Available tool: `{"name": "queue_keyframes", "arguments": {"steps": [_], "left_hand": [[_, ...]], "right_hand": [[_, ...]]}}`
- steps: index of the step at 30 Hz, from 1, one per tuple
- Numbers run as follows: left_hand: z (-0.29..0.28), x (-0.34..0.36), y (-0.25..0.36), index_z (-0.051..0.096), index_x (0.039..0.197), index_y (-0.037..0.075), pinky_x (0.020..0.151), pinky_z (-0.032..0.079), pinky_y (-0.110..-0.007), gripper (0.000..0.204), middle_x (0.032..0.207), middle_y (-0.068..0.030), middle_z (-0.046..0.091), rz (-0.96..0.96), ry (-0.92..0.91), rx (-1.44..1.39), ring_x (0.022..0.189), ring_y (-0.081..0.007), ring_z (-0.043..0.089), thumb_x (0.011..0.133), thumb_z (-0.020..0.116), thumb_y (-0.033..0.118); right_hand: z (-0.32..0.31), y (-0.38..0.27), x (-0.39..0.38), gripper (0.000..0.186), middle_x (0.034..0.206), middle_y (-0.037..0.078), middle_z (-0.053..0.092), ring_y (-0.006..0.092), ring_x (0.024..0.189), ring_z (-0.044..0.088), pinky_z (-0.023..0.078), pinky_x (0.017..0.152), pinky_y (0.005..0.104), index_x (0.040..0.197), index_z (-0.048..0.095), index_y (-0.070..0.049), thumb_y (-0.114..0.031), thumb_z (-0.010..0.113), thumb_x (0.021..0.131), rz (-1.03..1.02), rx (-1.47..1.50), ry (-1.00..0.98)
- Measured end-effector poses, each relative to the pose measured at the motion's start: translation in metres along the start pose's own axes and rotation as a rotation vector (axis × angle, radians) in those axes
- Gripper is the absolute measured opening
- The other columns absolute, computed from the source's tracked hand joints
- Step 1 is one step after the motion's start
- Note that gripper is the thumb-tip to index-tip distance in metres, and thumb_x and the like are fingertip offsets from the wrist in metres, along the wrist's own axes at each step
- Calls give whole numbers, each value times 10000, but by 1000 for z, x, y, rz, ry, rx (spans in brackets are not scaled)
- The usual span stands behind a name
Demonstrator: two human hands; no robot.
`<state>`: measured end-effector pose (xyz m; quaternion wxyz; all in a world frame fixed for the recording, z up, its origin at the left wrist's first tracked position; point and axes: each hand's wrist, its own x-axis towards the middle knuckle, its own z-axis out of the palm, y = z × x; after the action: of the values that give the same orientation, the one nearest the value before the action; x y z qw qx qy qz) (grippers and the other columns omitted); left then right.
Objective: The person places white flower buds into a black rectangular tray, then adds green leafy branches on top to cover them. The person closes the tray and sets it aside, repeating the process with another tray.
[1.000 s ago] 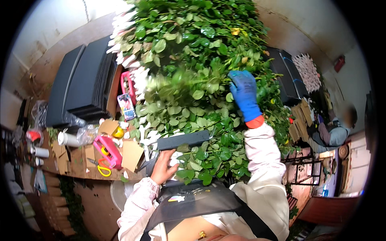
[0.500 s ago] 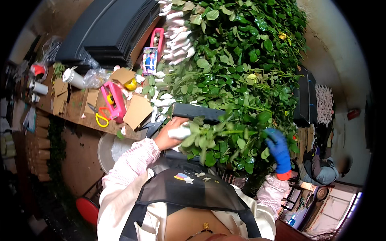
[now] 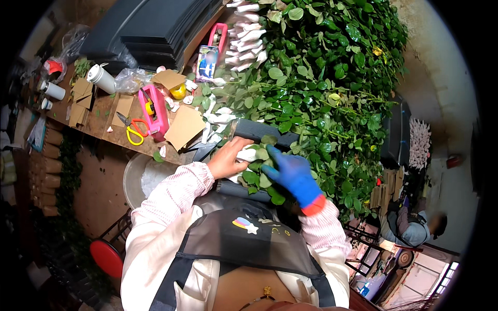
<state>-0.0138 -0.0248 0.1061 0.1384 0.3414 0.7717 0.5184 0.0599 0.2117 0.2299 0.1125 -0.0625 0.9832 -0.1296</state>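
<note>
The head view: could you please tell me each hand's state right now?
Left hand: closed around a white-wrapped bud.
Right hand: at the leaves; whether gripping cannot be told.

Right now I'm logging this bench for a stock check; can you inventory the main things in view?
Leafy stems: many, green, heaped ahead
Wrapped ends: many, white, heap's left edge
Ribbed strips: two, dark grey, one beyond the hands, one nearer
Panels: many, black, stacked upper left
Tape dispensers: two, pink, left of the heap
Scissors: one pair, orange and yellow, left table
Containers: three, white, far left
Cardboard pieces: several, brown, left table
Table: one, brown, left
Bucket: one, pale, below table edge
Stool: one, red, lower left
Other person: one, grey-blue top, right
Left hand: one, bare, at a wrapped end
Right hand: one, blue-gloved, at nearby leaves
</note>
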Motion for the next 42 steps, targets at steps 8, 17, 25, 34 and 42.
{"name": "queue_keyframes", "arguments": {"steps": [8, 17, 25, 34, 42], "left_hand": [[10, -9, -5, 400, 1441, 10, 1004, 516, -454, 712, 1289, -234, 593, -97, 68, -70, 1190, -400, 618, 877, 779, 220], [0, -2, 22, 601, 836, 48, 626, 497, -463, 283, 722, -152, 616, -85, 355, 72, 706, -361, 642, 992, 703, 262], [-3, -10, 30, 712, 859, 2, 601, 508, -386, 128, 767, -123, 689, -148, 491, -197, 650, -238, 655, 937, 636, 69], [-18, -29, -15, 645, 893, 14, 667, 502, -325, 248, 790, -93, 682, -509, 321, -276, 688, -154, 614, 939, 743, 238], [15, -15, -10, 686, 813, -26, 659, 470, -318, 286, 756, -69, 659, -434, 399, -413, 691, -124, 568, 982, 718, 202]], "right_hand": [[44, 19, 32, 336, 765, 128, 718, 389, 715, 704, 535, 633, 505, 1004, 682, -170, -503, 642, 985, 139, -150, 51], [78, 24, 39, 332, 750, 113, 712, 357, 709, 701, 536, 644, 480, 904, 694, -144, -466, 668, 984, 90, -125, 115], [71, 23, 41, 313, 823, 117, 734, 358, 778, 718, 556, 685, 483, 936, 707, -164, -469, 648, 973, 95, -93, 69], [54, 16, 43, 369, 815, 145, 738, 380, 765, 716, 557, 697, 495, 921, 729, -130, -498, 701, 929, 119, -54, -46], [74, 17, 43, 344, 773, 130, 722, 355, 751, 718, 552, 687, 500, 858, 713, -132, -471, 710, 918, 131, -113, 42]]}}
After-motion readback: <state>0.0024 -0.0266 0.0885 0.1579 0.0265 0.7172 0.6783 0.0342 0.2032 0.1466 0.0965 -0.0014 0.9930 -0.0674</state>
